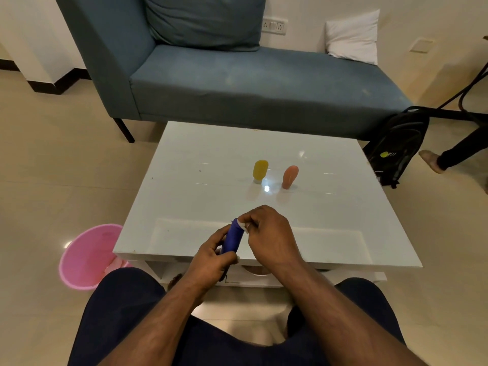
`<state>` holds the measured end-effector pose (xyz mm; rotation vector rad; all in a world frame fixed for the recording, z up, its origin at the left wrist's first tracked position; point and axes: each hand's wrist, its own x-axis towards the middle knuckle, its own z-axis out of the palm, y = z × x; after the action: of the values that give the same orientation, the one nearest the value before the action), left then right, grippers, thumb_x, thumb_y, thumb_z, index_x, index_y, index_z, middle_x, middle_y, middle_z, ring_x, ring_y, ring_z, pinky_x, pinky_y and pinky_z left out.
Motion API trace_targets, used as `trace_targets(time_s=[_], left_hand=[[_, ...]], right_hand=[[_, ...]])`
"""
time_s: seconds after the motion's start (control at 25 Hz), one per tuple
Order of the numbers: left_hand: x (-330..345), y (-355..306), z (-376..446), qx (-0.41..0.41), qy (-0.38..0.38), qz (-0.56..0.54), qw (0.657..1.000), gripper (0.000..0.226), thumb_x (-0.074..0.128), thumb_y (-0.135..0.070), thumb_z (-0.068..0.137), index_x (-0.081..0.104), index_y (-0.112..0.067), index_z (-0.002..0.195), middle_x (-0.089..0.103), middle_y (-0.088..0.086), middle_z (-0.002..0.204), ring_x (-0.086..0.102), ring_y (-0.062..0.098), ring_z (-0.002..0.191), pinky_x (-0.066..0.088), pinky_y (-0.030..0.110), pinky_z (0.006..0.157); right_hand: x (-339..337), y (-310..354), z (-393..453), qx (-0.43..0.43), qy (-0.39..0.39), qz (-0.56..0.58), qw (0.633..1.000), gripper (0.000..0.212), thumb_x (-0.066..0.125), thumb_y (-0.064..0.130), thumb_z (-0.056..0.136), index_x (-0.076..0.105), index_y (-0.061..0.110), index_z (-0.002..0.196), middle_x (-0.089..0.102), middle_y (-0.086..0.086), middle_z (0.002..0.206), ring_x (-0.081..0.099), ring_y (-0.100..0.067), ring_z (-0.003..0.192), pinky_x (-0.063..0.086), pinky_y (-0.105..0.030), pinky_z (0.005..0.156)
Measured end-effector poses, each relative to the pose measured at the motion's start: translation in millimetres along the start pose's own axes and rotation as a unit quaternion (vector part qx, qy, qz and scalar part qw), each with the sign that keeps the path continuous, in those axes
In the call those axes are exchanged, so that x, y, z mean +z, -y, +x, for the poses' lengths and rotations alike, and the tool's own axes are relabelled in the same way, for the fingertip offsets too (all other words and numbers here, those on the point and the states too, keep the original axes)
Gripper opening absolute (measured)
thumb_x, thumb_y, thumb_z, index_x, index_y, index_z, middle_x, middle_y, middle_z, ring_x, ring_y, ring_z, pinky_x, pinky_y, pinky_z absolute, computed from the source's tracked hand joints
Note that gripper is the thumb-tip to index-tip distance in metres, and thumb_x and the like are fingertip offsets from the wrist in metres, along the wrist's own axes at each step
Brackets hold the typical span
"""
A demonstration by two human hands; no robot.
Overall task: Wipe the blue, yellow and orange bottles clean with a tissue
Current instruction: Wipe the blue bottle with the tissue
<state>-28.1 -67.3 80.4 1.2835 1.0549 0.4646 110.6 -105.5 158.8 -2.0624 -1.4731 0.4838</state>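
My left hand grips the lower part of the blue bottle, holding it above the near edge of the white table. My right hand pinches a small white tissue against the bottle's top end. Most of the tissue is hidden under my fingers. The yellow bottle and the orange bottle stand cap-down side by side near the middle of the table, well beyond both hands.
A pink bin stands on the floor left of the table. A blue sofa is behind the table. A black backpack leans at the right, where another person's leg and foot show.
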Motion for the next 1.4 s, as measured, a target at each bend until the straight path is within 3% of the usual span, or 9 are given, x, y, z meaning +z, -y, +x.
trace_targets(time_s=[0.24, 0.32, 0.48, 0.64, 0.76, 0.88, 1.0, 1.24, 1.4], left_hand=[[4.1, 3.6, -0.5, -0.012, 0.010, 0.022, 1.000, 0.071, 0.069, -0.007, 0.088, 0.042, -0.046, 0.140, 0.056, -0.008, 0.128, 0.061, 0.016, 0.108, 0.050, 0.022, 0.073], [6.1, 1.4, 2.7, -0.010, 0.009, 0.036, 0.999, 0.069, 0.067, -0.006, 0.088, 0.041, -0.046, 0.137, 0.057, -0.007, 0.122, 0.063, 0.016, 0.099, 0.051, 0.022, 0.070], [12.0, -1.5, 12.7, -0.015, 0.019, 0.089, 0.996, 0.062, 0.060, -0.001, 0.090, 0.036, -0.037, 0.133, 0.056, 0.007, 0.116, 0.059, 0.018, 0.075, 0.053, 0.028, 0.066], [20.9, -7.0, 22.5, -0.014, 0.033, 0.119, 0.992, 0.057, 0.059, 0.000, 0.090, 0.032, -0.035, 0.126, 0.049, 0.003, 0.118, 0.061, 0.020, 0.081, 0.055, 0.027, 0.067], [26.2, -13.6, 29.1, 0.008, 0.034, 0.129, 0.991, 0.055, 0.064, -0.002, 0.091, 0.037, -0.034, 0.128, 0.048, -0.002, 0.125, 0.060, 0.017, 0.100, 0.055, 0.025, 0.079], [27.8, -18.7, 40.2, 0.005, 0.035, 0.107, 0.994, 0.052, 0.067, -0.007, 0.091, 0.046, -0.033, 0.131, 0.056, -0.002, 0.128, 0.063, 0.019, 0.104, 0.057, 0.023, 0.079], [31.0, -22.1, 55.2, -0.015, 0.034, 0.085, 0.996, 0.053, 0.070, -0.012, 0.091, 0.049, -0.032, 0.136, 0.060, -0.004, 0.129, 0.062, 0.022, 0.113, 0.059, 0.042, 0.094], [37.1, -32.5, 88.8, -0.084, 0.012, 0.024, 0.996, 0.051, 0.071, -0.018, 0.092, 0.043, -0.026, 0.134, 0.062, 0.002, 0.125, 0.066, 0.026, 0.108, 0.062, 0.046, 0.084], [41.0, -39.5, 116.0, -0.112, 0.002, 0.022, 0.993, 0.048, 0.063, -0.036, 0.096, 0.037, -0.027, 0.136, 0.065, 0.007, 0.118, 0.069, 0.028, 0.100, 0.060, 0.032, 0.070]], right_hand=[[1.4, -12.2, -1.3, -0.002, -0.001, 0.020, 1.000, 0.014, 0.056, 0.015, 0.092, 0.068, 0.021, 0.096, 0.061, 0.006, 0.095, 0.054, -0.007, 0.083, 0.037, -0.007, 0.071], [0.4, -15.1, 0.4, -0.001, -0.006, 0.031, 1.000, 0.014, 0.057, 0.013, 0.091, 0.068, 0.020, 0.096, 0.061, 0.005, 0.096, 0.056, -0.008, 0.084, 0.043, -0.012, 0.074], [-1.6, -21.8, 1.9, 0.006, -0.013, 0.080, 0.997, 0.013, 0.058, 0.014, 0.091, 0.068, 0.019, 0.096, 0.062, 0.005, 0.096, 0.057, -0.007, 0.083, 0.039, -0.004, 0.071], [-4.3, -37.2, 8.5, 0.022, -0.039, 0.096, 0.994, 0.013, 0.059, 0.012, 0.091, 0.067, 0.022, 0.095, 0.062, 0.008, 0.095, 0.058, -0.007, 0.084, 0.041, -0.004, 0.073], [-6.4, -46.7, 10.1, 0.052, -0.049, 0.132, 0.989, 0.013, 0.060, 0.016, 0.091, 0.066, 0.027, 0.096, 0.063, 0.011, 0.097, 0.059, -0.005, 0.086, 0.046, -0.009, 0.077], [-11.6, -53.6, 21.4, 0.089, -0.060, 0.185, 0.977, 0.012, 0.062, 0.022, 0.090, 0.063, 0.033, 0.092, 0.063, 0.015, 0.096, 0.058, 0.000, 0.087, 0.041, -0.005, 0.069], [-12.4, -61.5, 36.8, 0.112, -0.063, 0.215, 0.968, 0.008, 0.061, 0.029, 0.090, 0.062, 0.032, 0.097, 0.063, 0.014, 0.100, 0.059, -0.005, 0.089, 0.044, -0.008, 0.072], [-7.7, -78.4, 69.0, 0.097, -0.122, 0.211, 0.965, 0.020, 0.060, 0.029, 0.090, 0.063, 0.023, 0.109, 0.062, 0.013, 0.104, 0.057, -0.006, 0.092, 0.036, 0.000, 0.069], [12.0, -85.7, 88.9, 0.115, -0.090, 0.235, 0.961, 0.022, 0.062, 0.031, 0.089, 0.062, 0.024, 0.110, 0.064, 0.010, 0.107, 0.061, -0.008, 0.095, 0.048, -0.011, 0.077]])
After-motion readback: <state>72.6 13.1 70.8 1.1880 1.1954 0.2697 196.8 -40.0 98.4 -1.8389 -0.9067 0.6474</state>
